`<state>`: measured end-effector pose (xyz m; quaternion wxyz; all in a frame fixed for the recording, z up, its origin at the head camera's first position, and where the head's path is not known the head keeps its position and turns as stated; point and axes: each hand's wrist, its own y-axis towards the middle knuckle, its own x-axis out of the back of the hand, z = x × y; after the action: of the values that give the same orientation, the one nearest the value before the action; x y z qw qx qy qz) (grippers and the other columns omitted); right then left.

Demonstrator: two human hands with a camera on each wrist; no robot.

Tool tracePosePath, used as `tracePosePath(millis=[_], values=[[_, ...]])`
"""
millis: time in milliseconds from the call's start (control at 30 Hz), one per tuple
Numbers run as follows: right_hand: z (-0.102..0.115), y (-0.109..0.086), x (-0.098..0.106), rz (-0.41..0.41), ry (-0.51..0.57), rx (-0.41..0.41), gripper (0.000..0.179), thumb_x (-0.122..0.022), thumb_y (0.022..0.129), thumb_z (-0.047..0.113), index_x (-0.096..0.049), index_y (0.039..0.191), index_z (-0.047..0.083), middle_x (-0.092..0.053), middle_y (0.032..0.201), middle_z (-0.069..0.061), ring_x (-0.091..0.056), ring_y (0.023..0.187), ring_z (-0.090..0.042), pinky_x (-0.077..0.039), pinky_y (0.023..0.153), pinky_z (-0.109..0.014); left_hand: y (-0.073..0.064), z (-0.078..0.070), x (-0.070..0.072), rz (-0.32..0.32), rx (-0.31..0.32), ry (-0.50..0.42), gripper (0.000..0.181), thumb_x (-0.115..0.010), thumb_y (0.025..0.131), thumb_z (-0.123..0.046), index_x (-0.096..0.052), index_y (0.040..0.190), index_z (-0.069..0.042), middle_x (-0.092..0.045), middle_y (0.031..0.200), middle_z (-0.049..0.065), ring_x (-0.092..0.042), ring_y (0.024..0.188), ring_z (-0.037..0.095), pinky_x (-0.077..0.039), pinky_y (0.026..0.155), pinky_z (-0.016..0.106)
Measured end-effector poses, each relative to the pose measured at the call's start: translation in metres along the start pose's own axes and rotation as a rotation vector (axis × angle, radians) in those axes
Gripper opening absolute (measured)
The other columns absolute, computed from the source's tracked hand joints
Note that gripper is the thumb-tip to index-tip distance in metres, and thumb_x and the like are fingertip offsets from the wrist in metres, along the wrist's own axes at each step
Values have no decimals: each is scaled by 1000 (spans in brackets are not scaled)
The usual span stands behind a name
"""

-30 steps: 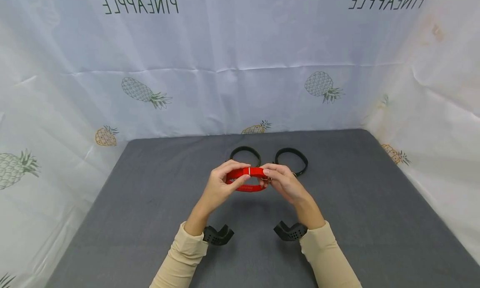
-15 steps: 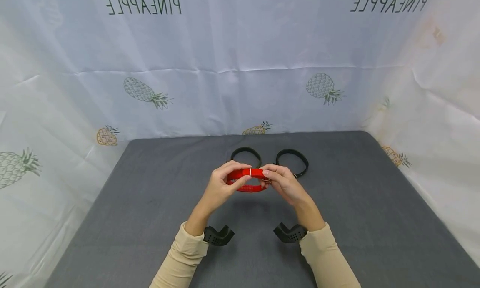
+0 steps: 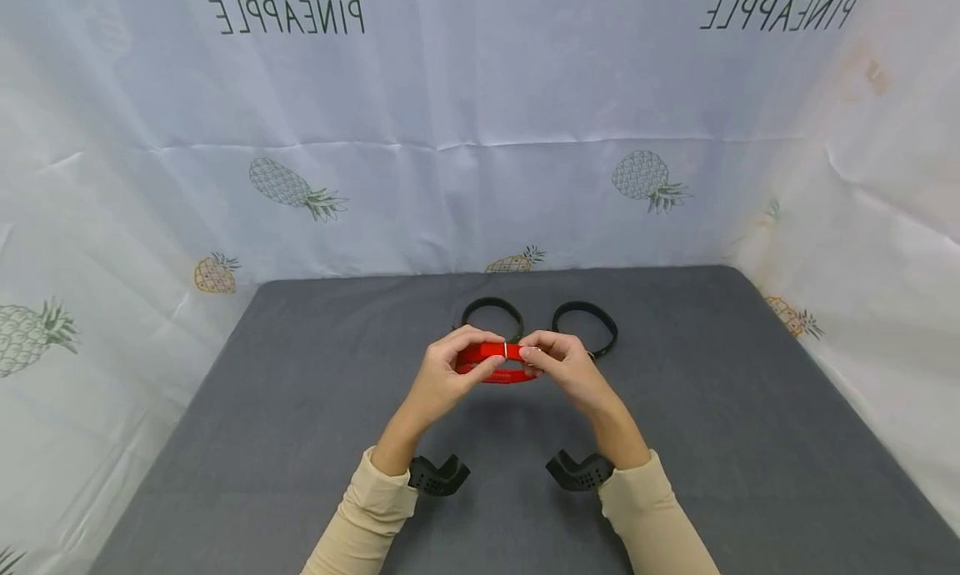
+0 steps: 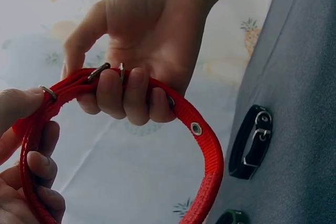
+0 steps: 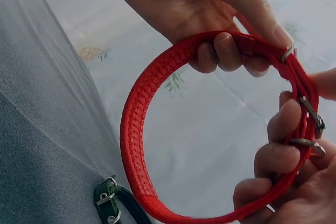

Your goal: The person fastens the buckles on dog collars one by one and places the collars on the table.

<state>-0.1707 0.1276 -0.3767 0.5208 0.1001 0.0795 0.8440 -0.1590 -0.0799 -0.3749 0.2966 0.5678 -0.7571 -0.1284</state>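
Observation:
A red pet collar (image 3: 512, 376) is held up above the table as a closed loop. My left hand (image 3: 441, 373) grips its left side, thumb beside the metal keeper loop (image 5: 289, 54). My right hand (image 3: 576, 373) pinches the right side, close to the buckle (image 4: 98, 72). In the right wrist view, the right fingers (image 5: 281, 158) curl round the strap by the buckle and a D-ring (image 5: 310, 145). A metal eyelet (image 4: 196, 128) and a padded stretch (image 5: 137, 135) show along the band. Strap layers overlap between the two hands.
Two dark collars lie behind my hands on the grey table (image 3: 300, 408): one on the left (image 3: 491, 299), a black one on the right (image 3: 583, 306). White curtains (image 3: 450, 75) with pineapple prints enclose the back and sides.
My right thumb and fingertips have shifted on the strap, and the ring below them shows less. The keeper loop has moved slightly right. The left hand keeps its grip.

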Motion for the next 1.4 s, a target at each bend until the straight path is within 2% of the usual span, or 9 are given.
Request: tracePosePath(millis=[100,200,367,567,800,1000,1133,1267,1400], values=[[1,-1,-2,-20,-30,-6,24,-56,95,9,-56,94,-15,-57,73,12,-51,67,-8,-49,68,-25,-1,1,-1,4,8,-3,20,-70,86,-5,-68,106,-3,-67,99,14,-62,80,6,-57,71,21],[3,-1,-3,-27,-45,-6,25,-57,95,8,-56,94,-17,-59,74,12,-52,67,-8,-50,68,-24,-2,2,-1,13,10,-12,24,-72,85,-4,-68,108,-3,-66,101,13,-63,84,6,-58,75,21],[3,-2,-3,-28,-65,-11,25,-58,95,10,-58,96,-15,-62,78,10,-55,69,-8,-51,69,-22,-1,1,-2,32,-9,-20,30,-75,82,-3,-68,111,-2,-65,102,14,-63,90,9,-59,77,24],[5,-1,-4,-4,-66,-22,26,-57,96,11,-59,97,-14,-64,81,10,-57,71,-11,-53,72,-23,-1,1,-1,13,-13,-3,25,-75,81,-2,-70,105,-3,-66,100,12,-61,91,8,-58,76,23],[8,1,-2,3,-82,-48,25,-56,97,13,-60,102,-11,-62,80,12,-57,72,-11,-52,71,-23,0,2,1,8,-16,-13,24,-74,82,-2,-69,106,-1,-66,101,15,-62,90,11,-58,76,24],[5,0,6,11,-97,-65,31,-52,100,19,-60,110,-9,-67,88,10,-63,83,-9,-52,84,-26,3,0,4,-7,24,-90,24,-72,82,1,-67,106,1,-63,101,17,-61,86,4,-57,75,21],[1,-2,14,37,-56,-60,35,-47,102,23,-60,113,-9,-69,92,9,-65,88,-8,-50,91,-24,4,2,6,-37,22,-150,24,-71,83,3,-66,107,4,-62,99,19,-60,82,3,-55,71,19],[-2,-5,21,72,-7,-66,40,-45,103,25,-58,114,-11,-69,94,10,-65,91,-6,-49,94,-19,4,5,9,-59,18,-207,26,-70,85,1,-64,109,6,-62,95,5,-60,78,3,-54,69,18],[-3,-10,25,98,0,-79,40,-47,102,20,-55,116,-17,-70,95,12,-62,93,-5,-50,93,-18,3,8,11,-58,14,-254,28,-69,88,-6,-61,111,9,-60,92,-10,-57,73,3,-52,67,17]])
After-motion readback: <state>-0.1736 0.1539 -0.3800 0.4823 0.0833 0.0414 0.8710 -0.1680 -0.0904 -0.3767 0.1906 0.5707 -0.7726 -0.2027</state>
